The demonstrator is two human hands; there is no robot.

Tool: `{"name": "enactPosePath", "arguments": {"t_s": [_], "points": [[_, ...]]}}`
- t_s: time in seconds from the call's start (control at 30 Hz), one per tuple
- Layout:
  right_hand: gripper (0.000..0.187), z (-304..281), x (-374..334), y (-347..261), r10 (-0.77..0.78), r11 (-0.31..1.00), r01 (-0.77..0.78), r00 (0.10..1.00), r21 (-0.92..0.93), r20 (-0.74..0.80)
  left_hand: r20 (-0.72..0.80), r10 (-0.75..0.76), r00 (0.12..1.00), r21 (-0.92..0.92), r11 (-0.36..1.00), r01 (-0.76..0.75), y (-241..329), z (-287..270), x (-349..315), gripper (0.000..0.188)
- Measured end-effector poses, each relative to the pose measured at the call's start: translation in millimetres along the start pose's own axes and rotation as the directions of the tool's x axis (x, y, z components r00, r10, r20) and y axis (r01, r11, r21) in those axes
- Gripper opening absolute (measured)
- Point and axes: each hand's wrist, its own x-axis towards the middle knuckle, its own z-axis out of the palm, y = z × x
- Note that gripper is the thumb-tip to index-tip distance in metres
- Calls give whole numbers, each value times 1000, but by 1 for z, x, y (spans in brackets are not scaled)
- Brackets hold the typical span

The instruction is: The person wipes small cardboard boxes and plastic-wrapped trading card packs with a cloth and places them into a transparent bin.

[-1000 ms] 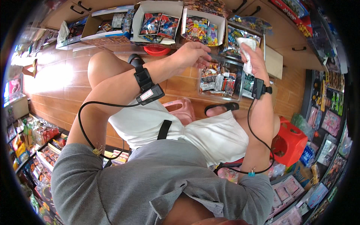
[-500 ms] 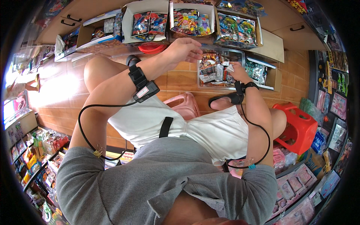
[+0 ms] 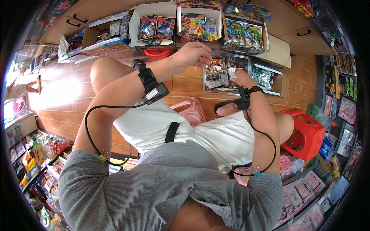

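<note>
My left hand (image 3: 195,54) hovers over the left edge of a clear plastic bin (image 3: 208,92), its fingers apart and a little curled, with nothing in them. Small printed foil packets (image 3: 216,79) lie loosely heaped in that bin. At the bin's right side my right hand (image 3: 245,79) is closed, pinching a small white thing (image 3: 233,76) that looks like a scrap or packet; its kind is not clear. Both wrists wear black straps with cables.
Open cartons of bagged toys (image 3: 156,29) line the far side. Another open box (image 3: 269,79) touches the bin's right. A pink stool (image 3: 190,111) stands between my legs, a red stool (image 3: 308,134) at the right. Goods shelves (image 3: 42,169) flank me.
My right hand has shifted slightly left and down over the packets, still pinching the white thing. My left hand has moved a little right and nearer me, fingers still apart.
</note>
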Motion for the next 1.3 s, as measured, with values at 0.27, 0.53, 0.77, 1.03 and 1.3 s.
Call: {"name": "enactPosePath", "arguments": {"t_s": [0.27, 0.53, 0.77, 1.03, 1.3], "points": [[21, -127, -97, -62, -363, 905, 416, 866, 91, -343, -45, 31, 999, 1, 1000, -31, -2, -11, -9, 29], [27, -150, -159, -121, -182, 851, 524, 226, -38, -957, 179, 153, 972, -182, 976, -120, 15, 4, -40, 56], [27, -126, -151, -191, -489, 750, 566, 123, -344, -863, 53, 254, 966, -368, 904, -218, 9, 14, -34, 47], [32, -119, -142, -194, -338, 745, 664, 295, -63, -894, 64, 373, 926, -635, 731, -251, 22, -5, -31, 41], [22, -117, -127, -182, -195, 575, 734, 552, 361, -811, -14, 356, 934, -587, 754, -296, 30, -4, -33, 37]]}}
